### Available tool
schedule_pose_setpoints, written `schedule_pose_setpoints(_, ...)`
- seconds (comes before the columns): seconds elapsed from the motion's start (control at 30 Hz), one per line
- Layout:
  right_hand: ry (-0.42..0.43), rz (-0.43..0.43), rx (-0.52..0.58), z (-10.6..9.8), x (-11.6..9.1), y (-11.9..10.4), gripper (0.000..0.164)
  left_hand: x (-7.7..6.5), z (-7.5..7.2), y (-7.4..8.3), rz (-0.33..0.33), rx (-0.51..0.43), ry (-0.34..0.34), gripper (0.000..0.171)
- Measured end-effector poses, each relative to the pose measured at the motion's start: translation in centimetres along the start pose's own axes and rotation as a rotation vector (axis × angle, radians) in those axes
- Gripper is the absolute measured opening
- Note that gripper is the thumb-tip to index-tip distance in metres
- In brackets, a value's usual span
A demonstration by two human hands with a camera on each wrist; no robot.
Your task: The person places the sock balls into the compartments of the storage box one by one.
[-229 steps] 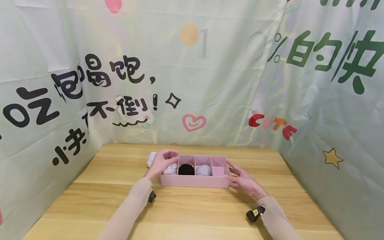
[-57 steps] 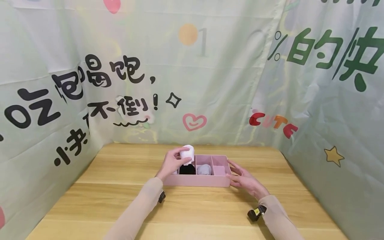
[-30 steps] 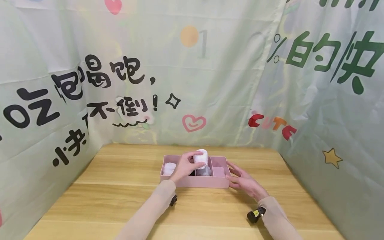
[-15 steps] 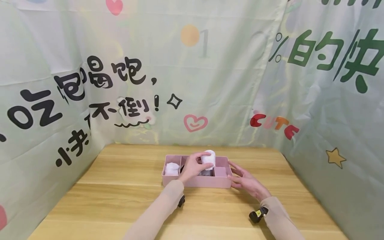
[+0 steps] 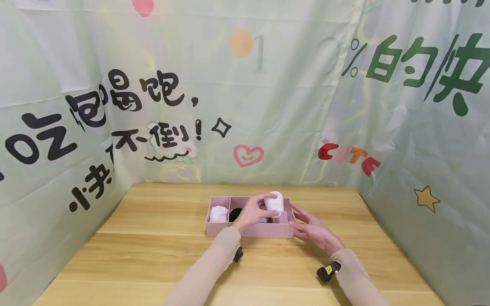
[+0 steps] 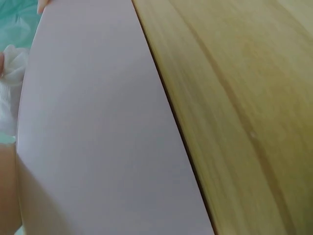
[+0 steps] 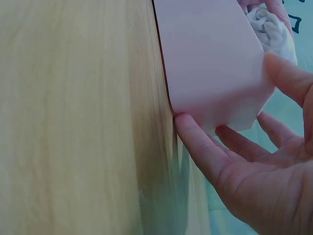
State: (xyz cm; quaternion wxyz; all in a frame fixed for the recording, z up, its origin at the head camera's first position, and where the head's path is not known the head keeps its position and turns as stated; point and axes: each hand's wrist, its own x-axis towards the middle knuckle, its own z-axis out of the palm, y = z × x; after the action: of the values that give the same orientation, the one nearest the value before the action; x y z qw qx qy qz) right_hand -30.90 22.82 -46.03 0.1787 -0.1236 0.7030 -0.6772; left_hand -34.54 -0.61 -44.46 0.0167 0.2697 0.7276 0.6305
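My left hand (image 5: 250, 212) pinches a rolled white sock (image 5: 274, 202) between thumb and fingers, over the rightmost compartment of a pink divided box (image 5: 268, 231). In the right wrist view the sock (image 7: 271, 32) shows twisted folds above the box rim. A white roll (image 5: 219, 214) lies in the leftmost compartment, and a black roll (image 5: 235, 213) in the one beside it. My left hand mostly covers a grey roll (image 5: 263, 220) in the third. At the box's right end, my right hand (image 5: 315, 233) rests spread fingers against the wall, its thumb near the rim.
The box stands on a wooden table (image 5: 153, 242), towards its back edge. Printed cloth walls (image 5: 287, 127) enclose the table at the back and both sides. Small black cameras are strapped under both wrists.
The white sock, first on the table behind the box's left end, has travelled rightward in my left hand across the box to its rightmost compartment. My right hand stays at the box's right end.
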Motion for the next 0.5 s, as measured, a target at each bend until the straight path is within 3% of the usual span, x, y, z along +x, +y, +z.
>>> schedule_pose_setpoints(0.23, 0.006, 0.013, -0.001, -0.16, 0.2, 0.38, 0.073, 0.03, 0.03, -0.86, 0.003, 0.005, -0.041, 0.047)
schedule_pose_setpoints(0.5, -0.01, 0.008, -0.005, -0.11, 0.3, 0.26, 0.072, -0.06, -0.12, -0.48, -0.006, 0.044, -0.082, 0.049)
